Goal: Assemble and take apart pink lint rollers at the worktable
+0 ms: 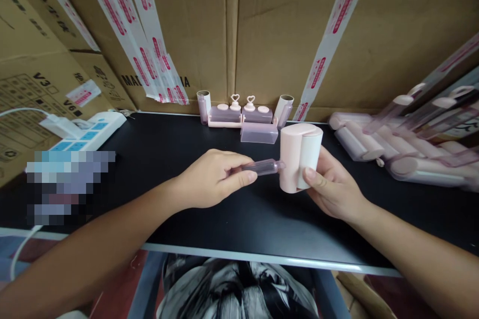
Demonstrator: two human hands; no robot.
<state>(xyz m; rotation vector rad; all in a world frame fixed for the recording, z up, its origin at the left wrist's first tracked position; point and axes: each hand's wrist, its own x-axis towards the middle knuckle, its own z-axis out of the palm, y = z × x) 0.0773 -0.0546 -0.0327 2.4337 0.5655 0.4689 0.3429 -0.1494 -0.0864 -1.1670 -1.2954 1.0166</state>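
1. Two hands at work above the black table [179, 134], roughly mid-table, near the front edge.
2. Left hand [213, 179]: fingers closed around a translucent purple handle [262, 166], held level, tip pointing right.
3. Right hand [329, 189]: fingers wrapped round a pink roller body [299, 157], thumb across its front, body upright and clear of the table.
4. Step in hand, by the look of it: mating handle to body. The tip touches the body's lower left side; whether it is in a socket cannot be told.
5. Next move calls for keeping the handle's axis square to the body, with the right hand bracing against the push.
6. Around, at the back: a row of pink and purple parts [239, 113], a clear cover [259, 132] in front of them, and an upright roll [204, 104] at each end.
7. Right: a pile of rollers [374, 142], near the right hand but not touching it.
8. Left: a power strip [88, 132], well apart.
9. Cardboard boxes [262, 25] wall the back. Nothing lies between the hands.
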